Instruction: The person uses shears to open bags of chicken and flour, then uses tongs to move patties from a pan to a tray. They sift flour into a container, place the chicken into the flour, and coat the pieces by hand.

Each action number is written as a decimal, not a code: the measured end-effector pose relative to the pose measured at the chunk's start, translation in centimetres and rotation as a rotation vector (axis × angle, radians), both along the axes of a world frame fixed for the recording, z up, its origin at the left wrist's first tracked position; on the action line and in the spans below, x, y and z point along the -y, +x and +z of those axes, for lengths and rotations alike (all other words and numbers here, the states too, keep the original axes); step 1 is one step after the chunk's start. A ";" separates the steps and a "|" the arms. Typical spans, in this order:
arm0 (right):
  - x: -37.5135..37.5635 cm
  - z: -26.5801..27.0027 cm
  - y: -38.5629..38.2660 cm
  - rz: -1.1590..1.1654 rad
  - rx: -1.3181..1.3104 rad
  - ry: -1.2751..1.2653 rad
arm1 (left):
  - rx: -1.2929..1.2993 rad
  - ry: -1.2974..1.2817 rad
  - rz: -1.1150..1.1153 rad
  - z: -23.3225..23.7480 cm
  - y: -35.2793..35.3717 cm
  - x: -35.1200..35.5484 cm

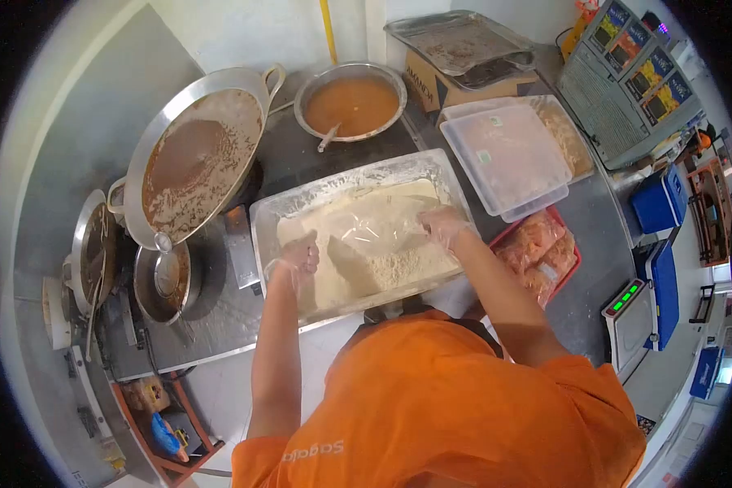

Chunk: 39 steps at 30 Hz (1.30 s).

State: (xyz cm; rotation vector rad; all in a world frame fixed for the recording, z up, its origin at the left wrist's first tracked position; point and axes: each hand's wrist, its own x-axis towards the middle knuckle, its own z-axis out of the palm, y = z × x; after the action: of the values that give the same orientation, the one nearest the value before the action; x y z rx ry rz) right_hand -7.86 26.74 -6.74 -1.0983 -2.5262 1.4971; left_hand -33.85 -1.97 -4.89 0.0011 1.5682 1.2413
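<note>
A deep metal tray (455, 191) of pale flour (358, 203) stands in front of me. Inside its left part, my left hand (301, 255) is closed above the flour; what its fingers hold, if anything, is hidden. My right hand (442, 224) is at the tray's right side, its fingers pinched at the edge of a clear plastic bag (374, 233). The see-through bag spreads over the middle of the flour, and its outline is faint. Both hands appear to wear thin clear gloves. Crumbly lumps (394, 264) show in the flour near the front.
A large wok of oil (199, 154) rises at the left, beside a metal pot (167, 281). Behind the tray is a bowl of orange liquid (354, 106). Lidded plastic containers (508, 154), a red tray (577, 260) of bagged meat and a scale (626, 313) are at the right.
</note>
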 end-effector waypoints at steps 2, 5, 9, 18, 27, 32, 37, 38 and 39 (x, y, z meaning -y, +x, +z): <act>-0.1 0.0 0.2 -0.068 -0.077 -0.167 | -0.020 -0.046 0.044 4.4 1.9 -0.9; 0.4 1.6 -0.2 -0.161 -0.088 -0.411 | -0.037 -0.075 0.109 5.4 2.1 -1.8; 1.4 1.2 -0.6 -0.326 -0.242 -0.814 | -0.235 -0.189 0.092 4.5 0.6 -5.8; 3.7 3.9 2.5 -0.066 0.022 -0.248 | -0.525 -0.029 -0.236 7.1 2.8 -0.3; 2.6 3.2 0.8 0.040 -0.263 -0.164 | 0.091 -0.131 0.054 2.5 0.3 -3.6; 3.4 9.7 0.4 0.229 -0.366 0.288 | -0.119 -0.004 -0.118 4.4 1.8 -3.5; 4.6 8.8 1.7 0.433 -0.214 0.650 | -0.215 -0.073 -0.149 5.3 4.4 0.7; 4.5 8.2 1.8 0.412 -0.360 0.716 | -0.323 -0.098 -0.340 3.2 3.3 1.6; 4.7 7.1 2.0 0.392 -0.504 0.771 | -0.370 -0.118 -0.435 3.1 3.3 2.1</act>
State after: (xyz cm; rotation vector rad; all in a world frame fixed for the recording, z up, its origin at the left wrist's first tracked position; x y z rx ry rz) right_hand -5.88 22.06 0.39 -0.1080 -2.5991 0.5653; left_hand -30.55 -4.03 -1.76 0.4957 1.8323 0.8333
